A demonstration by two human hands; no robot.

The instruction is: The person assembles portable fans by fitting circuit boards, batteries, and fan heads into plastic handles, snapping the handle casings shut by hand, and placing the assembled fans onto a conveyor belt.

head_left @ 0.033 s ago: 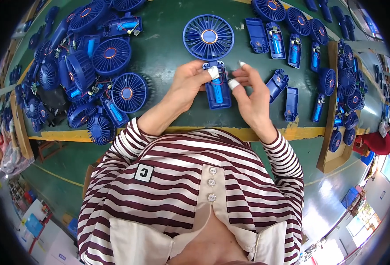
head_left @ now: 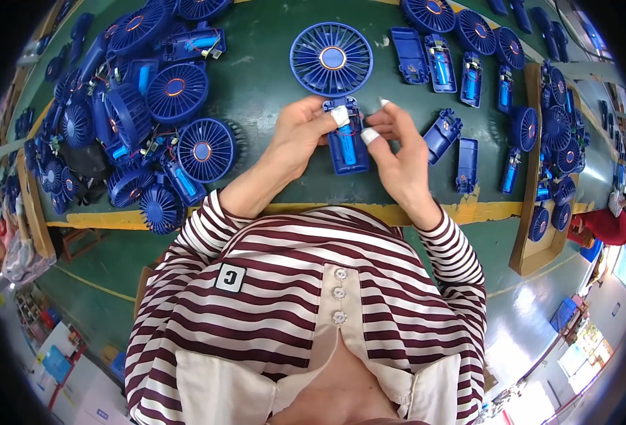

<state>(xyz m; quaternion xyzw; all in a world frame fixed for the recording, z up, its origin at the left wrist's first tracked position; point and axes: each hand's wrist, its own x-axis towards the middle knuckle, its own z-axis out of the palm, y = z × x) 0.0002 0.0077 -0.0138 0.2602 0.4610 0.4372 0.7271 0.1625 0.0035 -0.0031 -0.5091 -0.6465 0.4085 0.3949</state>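
a green worktable (head_left: 260, 78) with a yellow front edge bears many blue fans, the pile (head_left: 128, 113) set off to the left, likely to leave working room in the middle; there an opened fan (head_left: 332, 58) lies with its battery (head_left: 347, 146) facing up, the left hand (head_left: 295, 134) pinching the top of its handle (head_left: 360, 152) under a wrapped thumb (head_left: 339, 116), seemingly for steadiness, other fingers mostly hidden; the right hand (head_left: 403, 145) is loosely spread beside it, contact hard to tell

1 fisheye looks down — near, head-worn.
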